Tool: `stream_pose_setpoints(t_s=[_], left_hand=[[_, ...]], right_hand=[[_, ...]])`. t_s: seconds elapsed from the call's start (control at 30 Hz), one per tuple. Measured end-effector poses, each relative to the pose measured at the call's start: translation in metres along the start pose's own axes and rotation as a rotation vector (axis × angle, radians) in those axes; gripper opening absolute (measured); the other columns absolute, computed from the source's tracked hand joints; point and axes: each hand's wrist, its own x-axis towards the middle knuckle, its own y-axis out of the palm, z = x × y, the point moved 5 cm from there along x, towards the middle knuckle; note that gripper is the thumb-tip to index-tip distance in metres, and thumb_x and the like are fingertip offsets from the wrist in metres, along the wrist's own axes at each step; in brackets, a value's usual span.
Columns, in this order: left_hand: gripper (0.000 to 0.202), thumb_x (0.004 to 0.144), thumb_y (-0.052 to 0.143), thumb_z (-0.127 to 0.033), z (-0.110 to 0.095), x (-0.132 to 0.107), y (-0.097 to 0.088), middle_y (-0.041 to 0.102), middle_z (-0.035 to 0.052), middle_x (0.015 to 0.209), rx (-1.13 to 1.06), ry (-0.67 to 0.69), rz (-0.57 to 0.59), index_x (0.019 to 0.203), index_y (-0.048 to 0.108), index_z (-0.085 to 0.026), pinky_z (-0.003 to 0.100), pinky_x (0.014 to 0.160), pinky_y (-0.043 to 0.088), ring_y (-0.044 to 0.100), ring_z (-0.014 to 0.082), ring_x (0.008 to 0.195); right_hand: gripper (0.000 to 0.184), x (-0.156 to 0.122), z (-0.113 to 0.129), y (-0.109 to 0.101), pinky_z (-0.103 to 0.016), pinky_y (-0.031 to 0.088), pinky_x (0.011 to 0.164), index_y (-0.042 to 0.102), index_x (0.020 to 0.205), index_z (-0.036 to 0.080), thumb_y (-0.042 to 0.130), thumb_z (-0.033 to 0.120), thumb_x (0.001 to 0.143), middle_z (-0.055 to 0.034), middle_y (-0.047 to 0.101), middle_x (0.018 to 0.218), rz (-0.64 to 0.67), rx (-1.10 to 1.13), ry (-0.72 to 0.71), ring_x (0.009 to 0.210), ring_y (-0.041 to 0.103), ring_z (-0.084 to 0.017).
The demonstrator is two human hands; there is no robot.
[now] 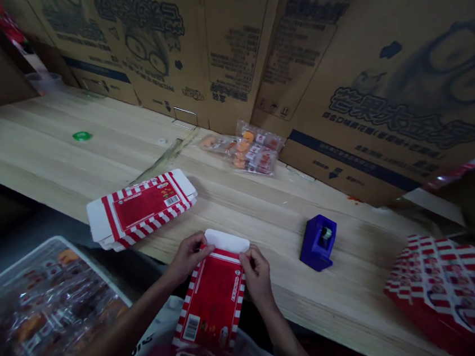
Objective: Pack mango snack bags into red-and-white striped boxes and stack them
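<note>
A red and white striped carton [214, 294] with a barcode lies flat-looking between my hands, over the table's front edge. My left hand [190, 254] pinches its upper left corner, just under the white end flap. At the upper right corner, my right hand [258, 271] grips the carton with thumb and fingers. The white flap [227, 240] points away from me. A stack of similar folded cartons [145, 205] rests on the table to the left of my hands.
Clear packets of sweets [255, 150] lie by the cardboard boxes [159, 34] at the back. A blue tape dispenser [317, 244] stands right. Striped cartons [447, 279] sit far right. A bin [59, 241] of wrapped sweets is lower left. A green ring [82, 136] lies left.
</note>
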Motion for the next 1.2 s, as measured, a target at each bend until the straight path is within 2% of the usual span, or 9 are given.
stream_pose_setpoints(t_s=[0.13,0.23,0.33,0.47,0.53,0.63,0.83,0.97,1.2], left_hand=[[0.034,0.076,0.065,-0.035,0.004,0.001,-0.007,0.040,-0.0063,0.058,-0.050,-0.008,-0.118,0.059,0.041,-0.018,0.020,0.055,0.032,0.038,0.0082,0.056],[0.020,0.074,0.066,-0.029,0.004,0.000,-0.014,0.045,-0.0066,0.064,-0.049,0.018,-0.192,0.075,0.050,-0.018,0.020,0.056,0.035,0.043,0.0087,0.058],[0.027,0.077,0.062,-0.027,-0.003,0.000,-0.017,0.050,-0.0036,0.074,0.036,0.063,-0.071,0.103,0.056,-0.019,0.021,0.059,0.040,0.049,0.0106,0.065],[0.020,0.080,0.062,-0.032,-0.018,-0.002,-0.018,0.056,0.0032,0.078,0.213,0.129,0.145,0.087,0.070,-0.015,0.026,0.066,0.044,0.055,0.0155,0.075],[0.022,0.080,0.062,-0.034,-0.024,-0.003,-0.020,0.058,0.0040,0.077,0.247,0.127,0.163,0.079,0.071,-0.015,0.027,0.066,0.044,0.056,0.0160,0.074],[0.029,0.084,0.058,-0.037,-0.030,-0.004,-0.023,0.061,0.0050,0.074,0.268,0.086,0.159,0.072,0.071,-0.014,0.026,0.065,0.044,0.057,0.0157,0.070],[0.026,0.076,0.066,-0.036,-0.037,0.007,-0.029,0.066,0.0044,0.070,0.228,0.000,0.250,0.079,0.072,-0.011,0.023,0.058,0.041,0.057,0.0142,0.064],[0.029,0.076,0.067,-0.039,-0.035,0.015,-0.034,0.063,0.0012,0.059,0.111,-0.090,0.303,0.073,0.070,-0.011,0.021,0.053,0.037,0.052,0.0111,0.055],[0.031,0.081,0.062,-0.041,-0.038,0.007,-0.029,0.070,0.0053,0.074,0.051,-0.069,0.305,0.080,0.072,-0.011,0.024,0.064,0.046,0.061,0.0157,0.069]], right_hand=[[0.017,0.002,-0.010,0.007,-0.025,0.041,0.058,0.052,0.084,0.023,0.065,0.032,0.078,0.0041,0.051,0.069,-0.115,0.173,0.126,0.061,0.048,-0.014],[0.031,0.005,-0.015,0.012,-0.025,0.044,0.059,0.056,0.103,0.024,0.067,0.031,0.075,0.0042,0.056,0.070,-0.068,0.275,0.214,0.063,0.054,-0.015],[0.014,0.007,-0.016,0.014,-0.026,0.045,0.060,0.064,0.083,0.021,0.065,0.033,0.077,0.0012,0.060,0.071,0.063,0.245,0.237,0.066,0.057,-0.016],[0.010,0.008,-0.006,0.007,-0.028,0.048,0.074,0.067,0.076,0.021,0.068,0.031,0.076,-0.0032,0.066,0.090,0.117,0.137,0.115,0.086,0.062,-0.019],[0.014,0.008,0.000,0.006,-0.029,0.047,0.079,0.068,0.078,0.021,0.063,0.033,0.081,-0.0050,0.067,0.097,0.171,0.091,0.084,0.092,0.062,-0.020],[0.021,0.011,0.005,0.005,-0.029,0.048,0.073,0.068,0.078,0.019,0.058,0.036,0.085,-0.0053,0.070,0.088,0.232,0.068,0.116,0.082,0.063,-0.019],[0.014,0.029,0.019,0.005,-0.026,0.047,0.062,0.066,0.084,0.018,0.067,0.027,0.073,-0.0027,0.068,0.077,0.301,-0.019,0.154,0.069,0.062,-0.017],[0.010,0.039,0.030,0.009,-0.023,0.041,0.054,0.064,0.072,0.017,0.064,0.027,0.075,0.0001,0.063,0.065,0.349,-0.069,0.139,0.058,0.055,-0.013],[0.016,0.032,0.027,0.006,-0.023,0.040,0.056,0.060,0.069,0.017,0.058,0.027,0.082,0.0007,0.060,0.065,0.301,-0.053,0.074,0.061,0.053,-0.012]])
